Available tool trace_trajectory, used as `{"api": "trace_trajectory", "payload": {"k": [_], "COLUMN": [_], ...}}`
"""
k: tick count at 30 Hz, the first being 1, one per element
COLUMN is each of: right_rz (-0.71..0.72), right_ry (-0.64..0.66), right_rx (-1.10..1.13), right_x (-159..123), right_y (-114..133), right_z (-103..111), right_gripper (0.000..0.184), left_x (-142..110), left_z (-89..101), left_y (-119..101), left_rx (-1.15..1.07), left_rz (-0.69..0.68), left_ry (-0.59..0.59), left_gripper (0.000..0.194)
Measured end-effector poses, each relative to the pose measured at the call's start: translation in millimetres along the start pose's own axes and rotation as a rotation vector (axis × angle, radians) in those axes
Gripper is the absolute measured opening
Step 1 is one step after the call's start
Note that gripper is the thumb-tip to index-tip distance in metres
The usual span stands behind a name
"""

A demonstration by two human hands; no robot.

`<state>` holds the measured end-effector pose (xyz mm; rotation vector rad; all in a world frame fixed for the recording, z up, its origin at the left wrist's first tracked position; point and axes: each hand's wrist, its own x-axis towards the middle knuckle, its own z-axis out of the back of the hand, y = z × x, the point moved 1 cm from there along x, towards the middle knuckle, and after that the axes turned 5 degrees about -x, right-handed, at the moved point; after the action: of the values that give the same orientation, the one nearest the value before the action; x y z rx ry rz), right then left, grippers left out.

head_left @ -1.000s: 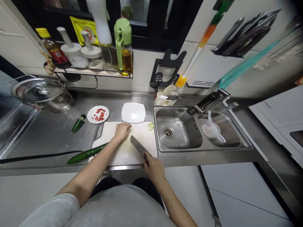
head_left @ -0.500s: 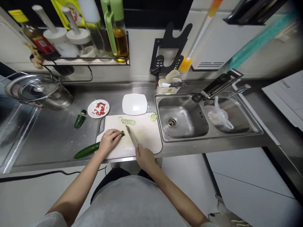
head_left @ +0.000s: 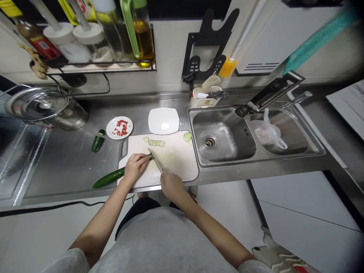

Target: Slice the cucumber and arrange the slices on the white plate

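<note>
A long green cucumber point(head_left: 109, 178) lies slantwise over the left edge of the white cutting board point(head_left: 182, 167). My left hand point(head_left: 135, 167) is closed around it near its cut end, fingertips bent on top. In my right hand point(head_left: 171, 185), wrapped round the handle, is a knife point(head_left: 156, 160); its blade is at the cucumber's cut end, close to my left fingertips. Behind the blade, a row of thin cucumber slices point(head_left: 156, 143) overlaps on the board. More slices point(head_left: 187, 136) are stacked at the board's far right corner.
Behind the board sits a white square plate point(head_left: 163, 121). A round plate point(head_left: 110, 133) with red chopped pieces and a cucumber stub point(head_left: 98, 143) are to the left. The double sink point(head_left: 224, 151) adjoins the right side, with a plastic bag point(head_left: 270, 134) in it. A steel pot point(head_left: 71, 115) stands far left.
The knife blade has come left onto the cucumber's cut end. My left hand still holds the cucumber. The whole view has shifted slightly.
</note>
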<state>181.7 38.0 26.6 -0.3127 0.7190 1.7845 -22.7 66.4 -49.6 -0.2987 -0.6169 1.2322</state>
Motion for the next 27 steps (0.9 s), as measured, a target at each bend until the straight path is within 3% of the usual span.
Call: {"api": "trace_trajectory", "payload": {"k": [17, 27], "right_rz": [-0.024, -0.005], "right_ry": [0.091, 0.059], "right_rx": [0.012, 0.017], "right_x": [1, 6], "right_y": [14, 18], "right_z": [1, -3], "right_gripper": [0.03, 0.031], "left_x": [1, 1], "left_z": [3.5, 2.7], "left_y": [-5, -3], "left_rx": [0.01, 0.042], "left_rz": [0.051, 0.038], "left_ry": [0.029, 0.045], "left_gripper": [0.023, 0.023]}}
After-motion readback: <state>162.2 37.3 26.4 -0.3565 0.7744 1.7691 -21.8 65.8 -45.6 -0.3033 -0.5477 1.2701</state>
